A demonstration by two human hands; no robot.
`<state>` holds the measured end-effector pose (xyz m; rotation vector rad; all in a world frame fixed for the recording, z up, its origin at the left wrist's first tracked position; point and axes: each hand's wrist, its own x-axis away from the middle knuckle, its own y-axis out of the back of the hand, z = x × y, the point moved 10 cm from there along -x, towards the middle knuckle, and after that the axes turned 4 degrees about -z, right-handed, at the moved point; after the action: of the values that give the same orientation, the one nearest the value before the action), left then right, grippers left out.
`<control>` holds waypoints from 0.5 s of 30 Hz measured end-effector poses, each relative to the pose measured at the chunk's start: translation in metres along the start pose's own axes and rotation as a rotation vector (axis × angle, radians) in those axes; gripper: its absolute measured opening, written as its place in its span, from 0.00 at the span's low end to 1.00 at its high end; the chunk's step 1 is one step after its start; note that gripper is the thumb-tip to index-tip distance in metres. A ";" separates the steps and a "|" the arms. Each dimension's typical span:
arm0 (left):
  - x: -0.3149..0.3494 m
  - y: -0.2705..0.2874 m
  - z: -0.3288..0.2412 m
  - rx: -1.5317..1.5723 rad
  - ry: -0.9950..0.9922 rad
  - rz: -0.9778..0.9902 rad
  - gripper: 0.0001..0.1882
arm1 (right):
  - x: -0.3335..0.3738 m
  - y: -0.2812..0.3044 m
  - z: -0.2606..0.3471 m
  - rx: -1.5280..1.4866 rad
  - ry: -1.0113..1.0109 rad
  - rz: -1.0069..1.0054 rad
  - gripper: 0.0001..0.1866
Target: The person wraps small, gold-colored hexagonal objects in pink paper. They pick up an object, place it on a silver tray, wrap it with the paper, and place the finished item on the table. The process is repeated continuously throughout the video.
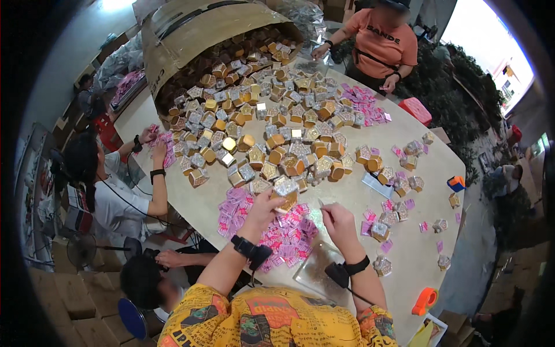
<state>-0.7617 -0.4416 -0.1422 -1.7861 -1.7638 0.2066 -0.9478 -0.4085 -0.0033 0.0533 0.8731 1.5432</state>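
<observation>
Heaped pentagonal boxes (256,155) bar passage beyond the left grip (263,211); loose pink packets (287,242) crowd the counter (348,192) beneath it; bare space runs ahead of the right grip (340,224); scattered box clusters (380,232) obstruct farther right, with gaps between; a clear plastic piece (317,267) lies nearside of that grip.

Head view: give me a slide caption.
Left hand holds a gold-and-silver box near pink packets, right hand close by.
</observation>
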 end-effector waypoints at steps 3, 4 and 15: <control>0.043 -0.042 -0.007 0.349 0.056 0.218 0.25 | -0.010 0.004 0.029 0.015 0.100 0.024 0.03; 0.052 -0.049 -0.005 0.405 0.080 0.231 0.26 | -0.011 0.004 0.037 0.021 0.129 0.040 0.03; 0.090 -0.045 0.008 0.490 0.136 0.166 0.27 | 0.024 0.007 0.095 0.061 0.339 0.100 0.08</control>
<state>-0.7952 -0.3568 -0.0982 -1.5418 -1.3266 0.5239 -0.9092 -0.3411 0.0569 -0.1256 1.1999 1.6450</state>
